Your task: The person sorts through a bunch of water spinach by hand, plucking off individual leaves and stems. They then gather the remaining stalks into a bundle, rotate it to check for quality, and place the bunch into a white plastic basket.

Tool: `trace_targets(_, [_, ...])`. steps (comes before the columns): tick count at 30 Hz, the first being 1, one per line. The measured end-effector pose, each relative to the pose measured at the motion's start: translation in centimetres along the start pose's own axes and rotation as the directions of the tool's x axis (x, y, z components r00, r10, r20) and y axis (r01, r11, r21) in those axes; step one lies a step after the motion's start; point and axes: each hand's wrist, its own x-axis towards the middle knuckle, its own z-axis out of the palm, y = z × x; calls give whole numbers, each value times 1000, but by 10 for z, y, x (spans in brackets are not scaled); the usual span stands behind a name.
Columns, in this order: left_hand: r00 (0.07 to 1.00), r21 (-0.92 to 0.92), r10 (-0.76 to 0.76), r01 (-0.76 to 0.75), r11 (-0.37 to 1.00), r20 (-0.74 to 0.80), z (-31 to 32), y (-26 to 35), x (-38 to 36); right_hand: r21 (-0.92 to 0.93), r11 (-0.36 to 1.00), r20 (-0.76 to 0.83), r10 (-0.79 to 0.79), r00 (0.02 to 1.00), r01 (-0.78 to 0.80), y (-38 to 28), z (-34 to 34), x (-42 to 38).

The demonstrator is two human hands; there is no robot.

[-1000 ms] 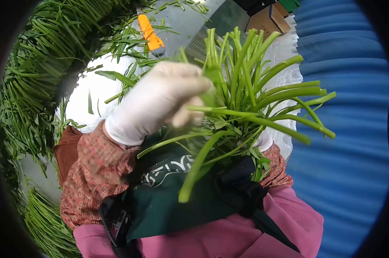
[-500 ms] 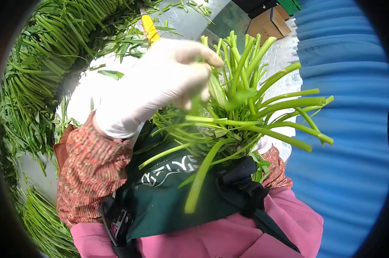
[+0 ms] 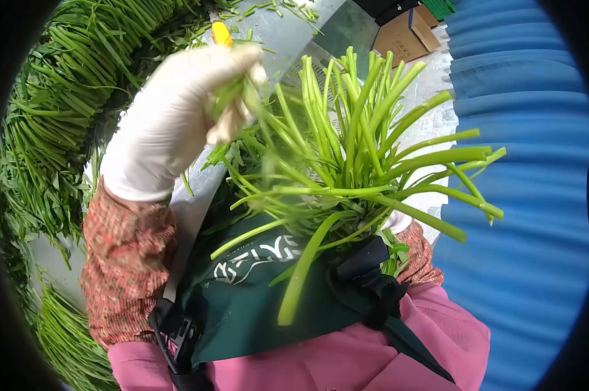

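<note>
A loose bunch of green stems that look like water spinach (image 3: 356, 140) fans out in front of my chest, cut ends pointing up and outward. My right hand (image 3: 397, 220), in a white glove, is mostly hidden beneath the bunch and appears closed around its lower part. To the left of the bunch is my left hand (image 3: 177, 111), also white-gloved. Its fingers are bent together around a few blurred green leaves (image 3: 226, 96). Thin blurred strands hang between this hand and the bunch.
Long stacked rows of the same greens (image 3: 66, 98) line the left, with another pile (image 3: 73, 339) lower down. A yellow-handled tool (image 3: 221, 34) lies on the metal table (image 3: 278, 32) near scattered stem pieces. A cardboard box (image 3: 405, 38) and blue sheeting (image 3: 522, 163) are at the right.
My left hand has moved left, away from the bunch, carrying leaves in its fingers. The bunch and my right hand stay nearly in place.
</note>
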Motion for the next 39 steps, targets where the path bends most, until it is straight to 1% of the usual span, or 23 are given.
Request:
trace_targets(1, [998,182,-63,57,982,29,3,0,-3,7,1000,3,-1,1000,1,-1,0,1])
trace_targets(2, [990,235,-128,140,962,-63,13,-1,-8,6,1000,7,0,1000,0,-1,1,1])
trace_targets(3, [994,380,-78,100,920,-74,17,-8,-7,11,1000,9,6,1000,-6,-1,1,2])
trace_targets(5, [987,473,-150,163,866,-66,28,-15,-4,12,1000,15,7,1000,-7,-2,3,2])
trace_targets(6, [985,491,-171,153,858,-8,26,-23,1,11,1000,15,8,1000,-8,-3,5,2])
trace_targets(9, [985,425,-158,112,898,75,22,-27,6,13,1000,16,10,1000,-11,-3,6,1])
trace_targets(10, [987,321,-142,109,941,81,18,-26,7,12,1000,13,10,1000,-10,-2,6,1])
trace_targets(11, [987,154,-126,109,982,101,11,-24,9,15,1000,14,7,1000,-7,-3,7,0])
trace_targets(12, [994,-41,-89,92,995,62,7,-19,10,15,1000,11,4,1000,-4,-2,8,0])
trace_targets(13, [998,-231,-60,62,971,13,6,-13,9,19,1000,11,4,1000,-5,0,8,0])
trace_targets(14, [986,-270,-87,45,962,-145,10,-6,5,26,1000,13,4,1000,-5,1,9,-1])
trace_targets(17, [996,49,-67,64,997,51,-3,-14,1,33,999,11,5,1000,-5,1,8,2])
trace_targets(18, [993,258,-105,117,959,-62,10,-11,-6,40,999,10,6,1000,-7,3,10,1])
trace_targets(19, [998,207,-59,63,976,-25,13,-20,-9,42,999,15,8,1000,-8,3,10,2])
trace_targets(21, [994,270,-75,93,958,-77,16,-30,-9,48,999,18,12,1000,-13,4,10,3])
trace_targets(24, [988,356,-145,152,922,-49,12,-33,-1,50,999,28,15,999,-17,3,11,4])
trace_targets(27, [990,410,-126,139,902,-58,28,-29,-2,58,998,32,20,999,-22,5,13,6])
trace_targets(28, [994,399,-101,110,910,-44,29,-34,-3,64,998,35,19,999,-21,6,14,6])
trace_targets(31, [991,389,-132,134,911,-33,27,-26,-2,71,997,40,16,999,-19,6,15,8])
trace_targets(33, [988,129,-153,153,980,-3,12,-24,3,77,997,37,14,999,-17,7,15,7])
trace_targets(35, [1000,-12,-25,25,1000,9,-7,-29,13,82,997,35,15,999,-18,7,15,9])
trace_targets(36, [998,-27,-62,62,998,-21,-6,-27,10,85,996,37,16,999,-19,7,15,9])
trace_targets(39, [988,276,-148,155,948,-46,10,-15,-3,84,996,41,18,999,-22,7,15,8])
